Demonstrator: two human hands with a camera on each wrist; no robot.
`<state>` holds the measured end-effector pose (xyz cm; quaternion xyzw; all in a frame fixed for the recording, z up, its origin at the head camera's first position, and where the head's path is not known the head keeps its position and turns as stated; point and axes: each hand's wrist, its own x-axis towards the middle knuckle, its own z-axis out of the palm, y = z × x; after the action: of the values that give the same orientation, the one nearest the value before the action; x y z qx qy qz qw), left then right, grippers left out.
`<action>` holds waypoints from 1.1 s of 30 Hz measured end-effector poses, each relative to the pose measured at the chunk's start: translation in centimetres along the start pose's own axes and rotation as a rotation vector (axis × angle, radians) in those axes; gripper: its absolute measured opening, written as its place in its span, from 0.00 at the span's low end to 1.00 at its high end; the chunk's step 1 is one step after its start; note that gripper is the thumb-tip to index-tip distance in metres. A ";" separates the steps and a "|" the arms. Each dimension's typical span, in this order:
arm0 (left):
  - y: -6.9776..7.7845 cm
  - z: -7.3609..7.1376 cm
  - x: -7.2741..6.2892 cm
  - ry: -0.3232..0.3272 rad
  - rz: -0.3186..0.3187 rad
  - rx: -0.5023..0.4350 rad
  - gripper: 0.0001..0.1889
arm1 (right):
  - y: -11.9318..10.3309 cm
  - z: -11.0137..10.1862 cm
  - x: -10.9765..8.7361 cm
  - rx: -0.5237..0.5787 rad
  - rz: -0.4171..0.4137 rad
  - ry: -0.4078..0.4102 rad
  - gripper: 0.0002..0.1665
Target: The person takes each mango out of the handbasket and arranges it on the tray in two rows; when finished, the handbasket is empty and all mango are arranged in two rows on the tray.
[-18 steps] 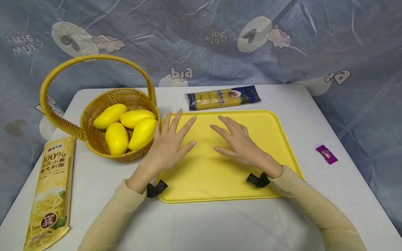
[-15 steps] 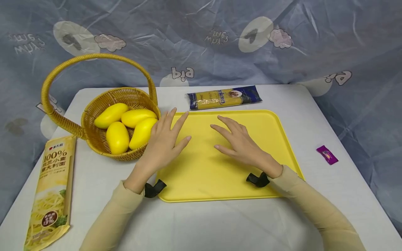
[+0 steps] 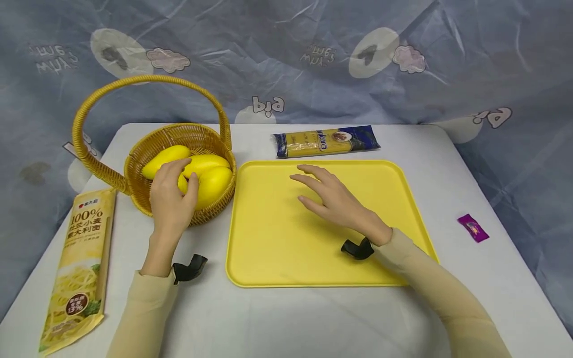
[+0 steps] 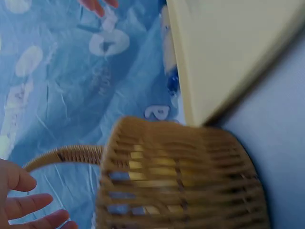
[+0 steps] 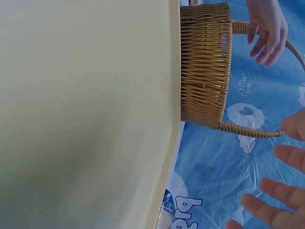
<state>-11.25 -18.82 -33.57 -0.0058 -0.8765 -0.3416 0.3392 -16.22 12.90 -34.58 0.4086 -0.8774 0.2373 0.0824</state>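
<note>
My left hand (image 3: 172,201) hovers over the near side of a woven basket (image 3: 207,216), fingers bent loosely, nothing held. Several yellow mangoes (image 3: 216,185) lie in that basket; the hand hides part of them. In the left wrist view its fingers (image 4: 29,206) show beside the blurred basket wall (image 4: 181,186), clear of it. Over the yellow tray (image 3: 277,243) hangs my right hand (image 3: 333,201), fingers spread and touching nothing. The right wrist view has its fingers (image 5: 281,195) at the lower right, with the left hand (image 5: 269,28) above the basket (image 5: 205,67).
A blue-and-yellow spaghetti packet (image 3: 326,141) lies behind the tray. Left of the basket is a long noodle packet (image 3: 80,268). A small purple wrapped sweet (image 3: 473,227) sits on the white table (image 3: 291,318) at the right. The basket's tall handle (image 3: 152,78) arches upward.
My left hand has swung left from the tray's left side to above the mangoes, its fingers bending more. The right hand stays over the tray, and the head view has shifted slightly.
</note>
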 end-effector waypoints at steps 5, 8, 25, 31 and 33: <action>-1.8 -1.0 -0.8 0.056 -0.056 0.048 0.14 | -0.3 0.2 1.7 0.061 -0.032 -0.001 0.25; -3.1 -1.2 -1.4 0.065 -0.088 0.099 0.15 | -0.4 0.4 3.0 0.130 -0.041 -0.031 0.24; -7.3 -1.3 -3.1 0.286 -0.352 0.079 0.18 | -0.3 3.5 9.9 0.463 -0.069 0.019 0.22; -7.4 -1.0 -2.9 0.190 -0.578 -0.166 0.25 | -1.2 4.1 12.1 0.482 -0.073 -0.039 0.23; -7.6 -1.0 -2.7 0.132 -0.651 -0.239 0.28 | -1.6 4.4 12.9 0.481 -0.070 -0.068 0.23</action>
<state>-10.39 -24.62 -39.19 0.2563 -0.7624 -0.5317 0.2652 -23.20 1.11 -33.49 0.4543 -0.7834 0.4225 -0.0385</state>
